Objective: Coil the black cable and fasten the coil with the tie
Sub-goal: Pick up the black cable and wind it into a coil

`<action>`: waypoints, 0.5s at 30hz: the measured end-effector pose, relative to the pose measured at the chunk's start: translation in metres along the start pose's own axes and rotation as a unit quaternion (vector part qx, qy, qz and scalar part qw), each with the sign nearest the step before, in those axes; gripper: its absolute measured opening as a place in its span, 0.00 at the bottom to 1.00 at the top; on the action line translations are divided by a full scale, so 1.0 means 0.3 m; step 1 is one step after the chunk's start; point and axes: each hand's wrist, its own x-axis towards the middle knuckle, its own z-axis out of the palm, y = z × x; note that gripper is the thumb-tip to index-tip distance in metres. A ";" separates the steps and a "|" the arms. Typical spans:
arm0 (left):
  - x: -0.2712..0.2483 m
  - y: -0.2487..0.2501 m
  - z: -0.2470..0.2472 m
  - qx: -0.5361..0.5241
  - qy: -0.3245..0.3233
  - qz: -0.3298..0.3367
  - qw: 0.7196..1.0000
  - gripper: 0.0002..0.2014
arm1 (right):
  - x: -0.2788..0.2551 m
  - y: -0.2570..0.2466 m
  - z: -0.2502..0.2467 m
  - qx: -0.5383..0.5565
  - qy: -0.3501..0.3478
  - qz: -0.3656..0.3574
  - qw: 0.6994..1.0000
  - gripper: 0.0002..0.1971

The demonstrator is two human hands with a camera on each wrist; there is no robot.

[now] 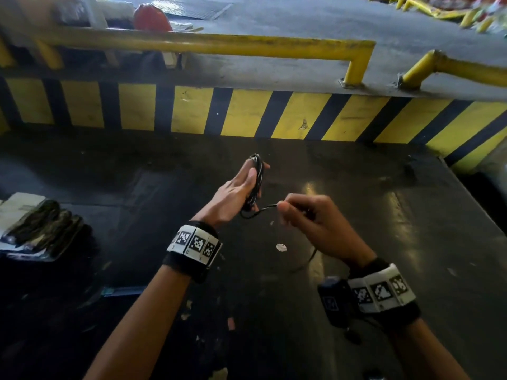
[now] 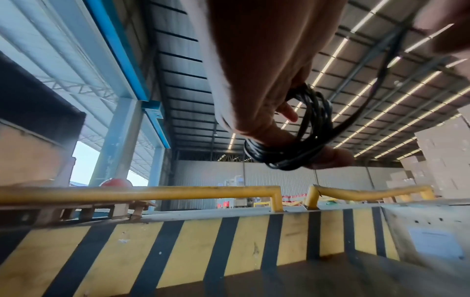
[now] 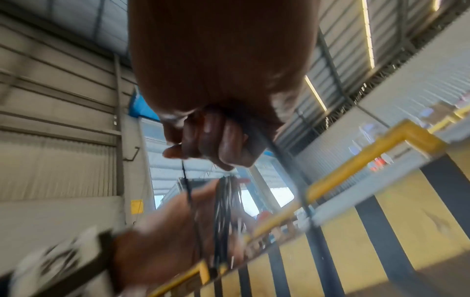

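Note:
A black cable coil (image 1: 257,176) of several loops stands on edge in my left hand (image 1: 241,187), wound round its fingers above the dark platform. In the left wrist view the coil (image 2: 300,138) wraps the fingers near their tips. A loose strand (image 1: 258,211) runs from the coil's bottom to my right hand (image 1: 301,215), which pinches it between thumb and curled fingers. The right wrist view shows the strand (image 3: 187,180) leaving that pinch toward the blurred coil (image 3: 225,203). More cable (image 1: 311,256) trails down below the right hand. No tie is visible.
A dark metal platform (image 1: 356,215) lies under both hands. A yellow-and-black striped wall (image 1: 247,116) and yellow rails (image 1: 208,45) stand beyond it. Bagged dark items (image 1: 41,229) lie at the left. A small pale disc (image 1: 281,247) rests on the platform.

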 end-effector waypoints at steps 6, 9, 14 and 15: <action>-0.118 0.014 0.135 -0.120 -0.135 -0.007 0.984 0.22 | 0.155 0.016 -0.173 -0.047 0.077 -0.014 0.996 0.15; -0.174 0.073 0.162 -0.185 -0.158 0.007 0.970 0.23 | 0.202 0.109 -0.159 -0.002 0.077 0.014 0.997 0.16; -0.201 0.125 0.132 -0.293 -0.127 0.047 0.946 0.26 | 0.150 0.273 0.003 0.119 0.068 0.068 0.988 0.17; -0.196 0.131 0.115 -0.309 -0.106 0.058 0.943 0.27 | 0.123 0.297 0.051 0.142 0.065 0.077 0.985 0.16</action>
